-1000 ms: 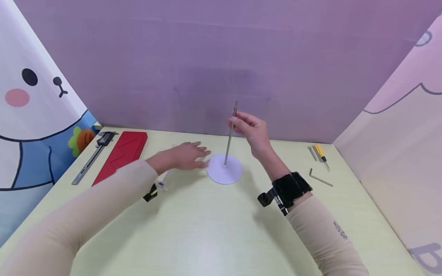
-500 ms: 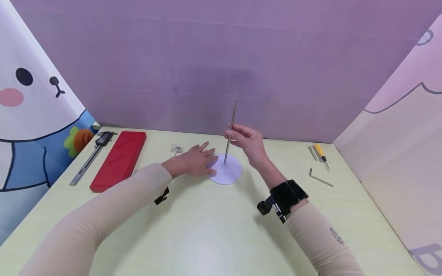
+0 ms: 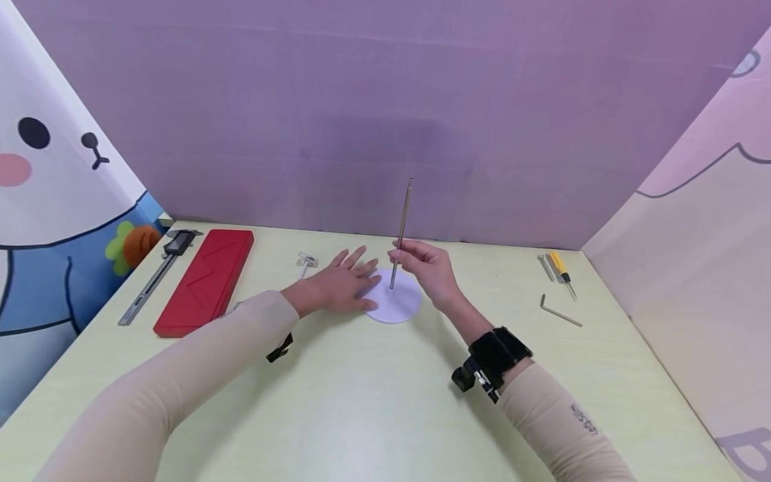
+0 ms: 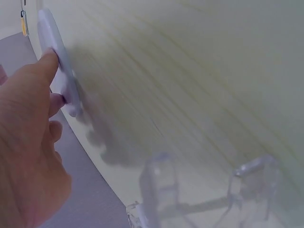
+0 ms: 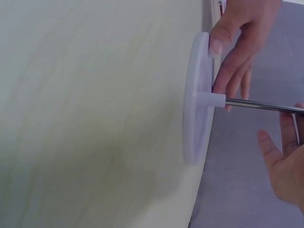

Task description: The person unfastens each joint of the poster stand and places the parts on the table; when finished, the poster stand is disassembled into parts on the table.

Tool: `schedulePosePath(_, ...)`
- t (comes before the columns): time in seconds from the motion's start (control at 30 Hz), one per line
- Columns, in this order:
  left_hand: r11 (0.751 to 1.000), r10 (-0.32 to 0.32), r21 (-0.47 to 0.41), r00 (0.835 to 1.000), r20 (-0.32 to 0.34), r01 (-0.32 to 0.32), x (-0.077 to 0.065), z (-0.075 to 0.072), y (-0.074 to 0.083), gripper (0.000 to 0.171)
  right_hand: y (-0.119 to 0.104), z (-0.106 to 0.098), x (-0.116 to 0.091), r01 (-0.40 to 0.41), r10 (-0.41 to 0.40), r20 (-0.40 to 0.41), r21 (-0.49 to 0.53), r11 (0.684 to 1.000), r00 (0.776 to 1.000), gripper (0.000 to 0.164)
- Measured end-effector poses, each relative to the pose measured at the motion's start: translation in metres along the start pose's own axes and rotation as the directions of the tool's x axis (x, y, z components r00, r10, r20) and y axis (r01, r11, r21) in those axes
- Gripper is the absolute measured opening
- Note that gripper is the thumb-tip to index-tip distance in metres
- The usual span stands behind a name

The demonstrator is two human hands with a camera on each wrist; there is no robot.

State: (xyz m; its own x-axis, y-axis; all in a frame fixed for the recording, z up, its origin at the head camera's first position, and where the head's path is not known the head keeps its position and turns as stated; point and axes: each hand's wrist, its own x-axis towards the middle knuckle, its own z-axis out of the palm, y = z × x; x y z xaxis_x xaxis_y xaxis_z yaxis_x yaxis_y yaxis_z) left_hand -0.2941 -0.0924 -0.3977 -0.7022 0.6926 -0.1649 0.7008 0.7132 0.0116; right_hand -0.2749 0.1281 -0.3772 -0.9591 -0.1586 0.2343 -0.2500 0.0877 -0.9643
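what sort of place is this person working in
Probably a staged indoor workspace for light assembly: a yellow-handled screwdriver and a hex key lie on a pale table, with a purple backdrop rising behind it.

The rod [image 3: 405,211] is looking like smooth, polished metal, catching a bright streak in the right wrist view, and the round base [image 3: 394,309] is showing smooth plastic with a soft sheen. The red case [image 3: 207,281] is appearing as mostly matt plastic. The caliper [image 3: 153,284] is pairing dull metal with dark plastic; the hex key [image 3: 560,310] is showing bare metal. The tabletop [image 3: 361,408] is displaying wood grain under a smooth, faintly glossy finish. The backdrop [image 3: 385,94] is resembling matt, lightly creased cloth.
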Motion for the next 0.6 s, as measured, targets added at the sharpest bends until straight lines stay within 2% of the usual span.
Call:
schedulePosePath(0.4,1.0,-0.028,0.001,1.0,-0.004,0.028,0.0011,0.0017,-0.0012,0.072,-0.0017,-0.0006,0.0002,0.001,-0.001,0.0,-0.045,0.999,1.0,0.029)
schedulePosePath(0.6,0.998,-0.046,0.044,0.999,0.012,0.045,0.0008,-0.0014,0.001,0.074,-0.0028,-0.0004,0.0009,0.008,-0.008,0.005,-0.066,0.998,1.0,0.027)
